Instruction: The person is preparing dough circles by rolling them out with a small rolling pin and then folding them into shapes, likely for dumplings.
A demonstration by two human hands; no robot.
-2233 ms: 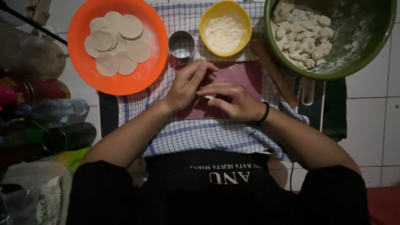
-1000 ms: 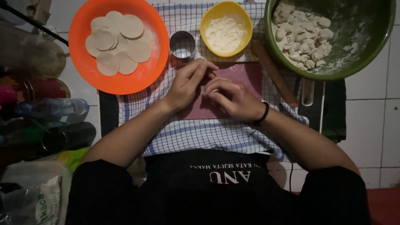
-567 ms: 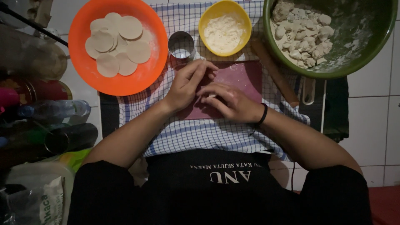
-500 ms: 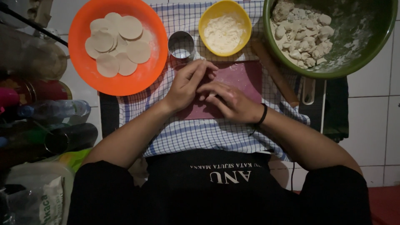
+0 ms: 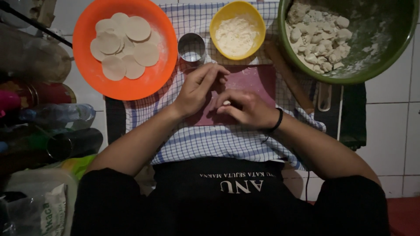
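My left hand [image 5: 197, 89] and my right hand [image 5: 247, 110] meet over a maroon cutting board [image 5: 256, 78]. Between their fingertips shows a small white dough piece [image 5: 226, 103], and both hands close on it. My right wrist wears a black band. Just beyond my left hand stands a round metal cutter [image 5: 191, 47]. An orange plate [image 5: 87, 70] at the far left holds several flat dough discs [image 5: 127, 43].
A yellow bowl [image 5: 215, 26] of flour sits beyond the board. At the far right a green bowl [image 5: 315, 75] holds several dough lumps [image 5: 317, 37]. A wooden rolling pin [image 5: 288, 76] lies right of the board. A checked cloth [image 5: 210, 144] lies underneath. Bottles [image 5: 57, 116] crowd the left side.
My hands stay together over the board. The fingers have shifted slightly around the dough piece, and my right hand has drawn a little closer to my left.
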